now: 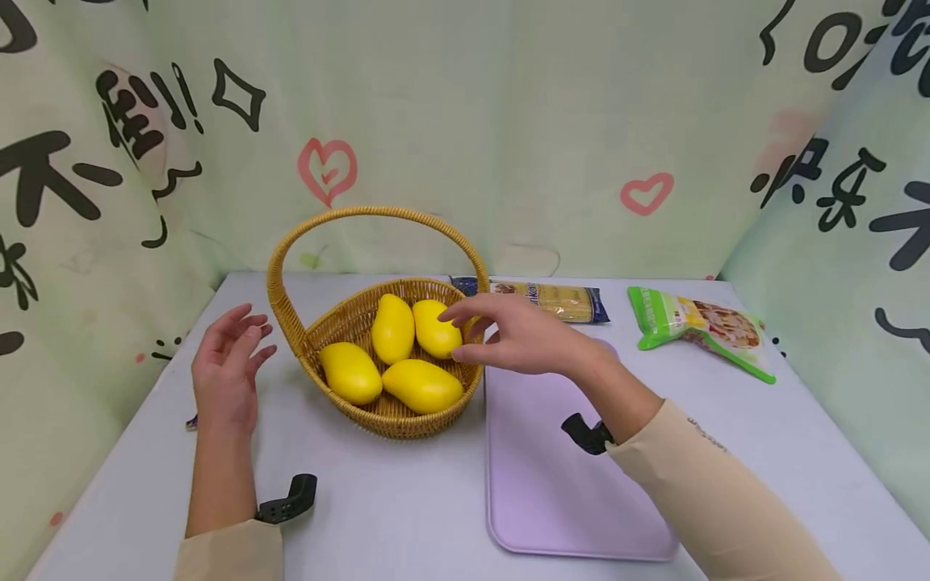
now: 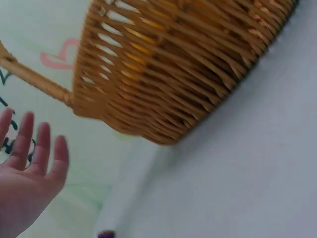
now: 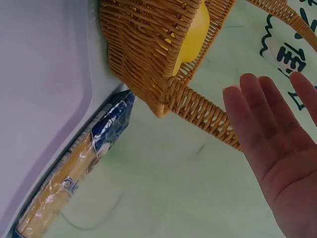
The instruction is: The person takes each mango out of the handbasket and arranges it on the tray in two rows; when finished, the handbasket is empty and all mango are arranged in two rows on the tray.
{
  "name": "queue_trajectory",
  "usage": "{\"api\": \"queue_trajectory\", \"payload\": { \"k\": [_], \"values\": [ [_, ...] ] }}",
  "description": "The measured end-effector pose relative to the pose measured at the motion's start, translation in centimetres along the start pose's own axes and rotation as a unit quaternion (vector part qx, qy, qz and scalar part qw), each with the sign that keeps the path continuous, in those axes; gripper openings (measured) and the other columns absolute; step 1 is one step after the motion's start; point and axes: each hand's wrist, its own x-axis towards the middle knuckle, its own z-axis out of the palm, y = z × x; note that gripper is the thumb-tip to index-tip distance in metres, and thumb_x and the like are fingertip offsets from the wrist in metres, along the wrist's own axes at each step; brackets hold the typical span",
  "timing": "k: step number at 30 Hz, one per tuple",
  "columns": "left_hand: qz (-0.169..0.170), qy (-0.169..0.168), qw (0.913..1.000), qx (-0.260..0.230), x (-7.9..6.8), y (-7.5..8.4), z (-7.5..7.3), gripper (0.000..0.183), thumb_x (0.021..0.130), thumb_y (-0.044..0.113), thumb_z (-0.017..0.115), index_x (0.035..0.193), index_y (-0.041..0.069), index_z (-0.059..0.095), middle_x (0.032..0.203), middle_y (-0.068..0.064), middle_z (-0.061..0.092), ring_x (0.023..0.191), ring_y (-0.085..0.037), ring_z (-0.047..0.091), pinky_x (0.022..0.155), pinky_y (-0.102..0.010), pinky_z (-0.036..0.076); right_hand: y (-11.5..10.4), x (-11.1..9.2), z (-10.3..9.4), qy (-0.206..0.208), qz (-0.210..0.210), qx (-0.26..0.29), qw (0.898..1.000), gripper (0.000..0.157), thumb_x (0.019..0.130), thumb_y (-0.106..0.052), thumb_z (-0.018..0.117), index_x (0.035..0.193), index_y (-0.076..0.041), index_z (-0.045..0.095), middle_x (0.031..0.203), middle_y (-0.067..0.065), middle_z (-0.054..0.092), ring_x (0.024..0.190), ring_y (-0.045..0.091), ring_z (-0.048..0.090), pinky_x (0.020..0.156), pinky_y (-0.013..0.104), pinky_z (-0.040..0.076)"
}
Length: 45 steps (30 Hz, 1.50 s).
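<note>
A wicker basket (image 1: 436,425) with a tall arched handle (image 1: 374,211) stands left of centre on the table. Several yellow mangoes (image 1: 423,386) lie inside it. My left hand (image 1: 227,375) is raised beside the basket's left side, apart from it, with loosely bent fingers and nothing held. Over the basket's right side hovers my right hand (image 1: 523,335), fingers extended toward a mango (image 1: 434,329); the palm looks bare in the right wrist view, close to the handle's base. Whether those fingertips touch anything is hard to tell.
A lilac board (image 1: 574,484) lies right of the basket, partly under the right arm. Behind it is a pack of spaghetti (image 1: 567,303). A green food bag (image 1: 705,331) lies at the back right. Something small and dark (image 1: 191,423) peeks out behind the left wrist.
</note>
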Motion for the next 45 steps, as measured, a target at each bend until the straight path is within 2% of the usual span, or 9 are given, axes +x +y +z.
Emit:
{"api": "queue_trajectory", "payload": {
  "k": [2,5,10,14,21,28,35,42,45],
  "values": [
    [-0.045,-0.014,0.9977,0.049,0.3,-0.6,-0.4,0.037,0.104,0.012,0.061,0.141,0.012,0.059,0.122,0.0,0.064,0.114,-0.014,0.062,0.087,-0.018,0.059,-0.2,0.7,0.2,-0.019,0.013,-0.005,1.0,0.045,0.096,-0.025,0.072,0.139,-0.015,0.063,0.131,0.004,0.067,0.112,0.022,0.067,0.094,0.035,0.061],
    [-0.092,-0.056,0.9859,0.128,0.5,-1.6,-0.8,0.046,0.105,0.021,0.062,0.15,0.02,0.051,0.131,0.008,0.058,0.123,-0.01,0.056,0.095,-0.017,0.056,-0.3,1.6,0.5,-0.042,0.028,-0.006,0.999,0.045,0.096,-0.027,0.072,0.14,-0.017,0.063,0.137,0.005,0.065,0.117,0.026,0.066,0.097,0.038,0.06],
    [-0.121,-0.117,0.9633,0.209,0.6,-3.1,-0.8,0.056,0.105,0.029,0.062,0.157,0.019,0.044,0.145,0.003,0.052,0.126,-0.007,0.053,0.102,-0.02,0.054,-0.2,2.9,0.9,-0.088,0.057,-0.007,0.994,0.049,0.096,-0.029,0.073,0.143,-0.021,0.062,0.148,0.005,0.058,0.127,0.031,0.062,0.101,0.042,0.058],
    [-0.136,-0.134,0.9539,0.232,0.6,-3.8,-0.7,0.061,0.104,0.031,0.063,0.16,0.022,0.04,0.157,-0.007,0.045,0.127,-0.01,0.055,0.103,-0.023,0.054,-0.3,3.9,1.4,-0.128,0.073,-0.025,0.989,0.054,0.096,-0.027,0.073,0.147,-0.02,0.058,0.152,0.008,0.054,0.13,0.034,0.061,0.104,0.043,0.055],
    [-0.159,-0.124,0.9555,0.215,0.4,-4.0,-1.3,0.064,0.103,0.035,0.065,0.16,0.028,0.039,0.163,-0.008,0.04,0.138,-0.017,0.049,0.112,-0.034,0.047,-1.1,5.9,2.7,-0.175,0.105,-0.075,0.976,0.055,0.093,-0.022,0.076,0.145,-0.023,0.06,0.149,0.01,0.057,0.131,0.031,0.054,0.108,0.045,0.049],
    [-0.17,-0.118,0.9569,0.203,0.1,-4.1,-1.4,0.064,0.102,0.034,0.066,0.16,0.027,0.04,0.164,-0.008,0.039,0.14,-0.018,0.048,0.12,-0.043,0.042,-1.6,7.0,4.0,-0.216,0.127,-0.103,0.963,0.056,0.091,-0.018,0.079,0.143,-0.027,0.062,0.148,0.004,0.058,0.124,0.023,0.053,0.107,0.04,0.049],
    [-0.164,-0.125,0.9584,0.197,0.0,-4.1,-1.3,0.065,0.102,0.034,0.067,0.16,0.026,0.04,0.163,-0.008,0.039,0.138,-0.017,0.049,0.118,-0.041,0.043,-1.8,7.0,4.6,-0.229,0.156,-0.115,0.954,0.058,0.09,-0.016,0.081,0.143,-0.03,0.061,0.151,0.003,0.055,0.129,0.022,0.05,0.114,0.043,0.046],
    [-0.168,-0.118,0.9589,0.196,0.1,-3.6,-1.7,0.066,0.1,0.036,0.068,0.16,0.028,0.04,0.162,-0.008,0.04,0.137,-0.017,0.05,0.115,-0.037,0.046,-2.1,7.4,5.2,-0.235,0.143,-0.131,0.953,0.061,0.088,-0.017,0.082,0.144,-0.03,0.06,0.152,0.003,0.054,0.123,0.022,0.05,0.105,0.039,0.049],
    [-0.168,-0.118,0.9593,0.194,0.0,-3.6,-1.8,0.067,0.1,0.036,0.068,0.16,0.028,0.04,0.162,-0.008,0.039,0.137,-0.017,0.049,0.116,-0.039,0.045,-2.2,7.4,5.3,-0.232,0.143,-0.139,0.952,0.061,0.089,-0.016,0.082,0.144,-0.03,0.06,0.152,0.003,0.054,0.123,0.022,0.05,0.106,0.04,0.05]
  ]
}}
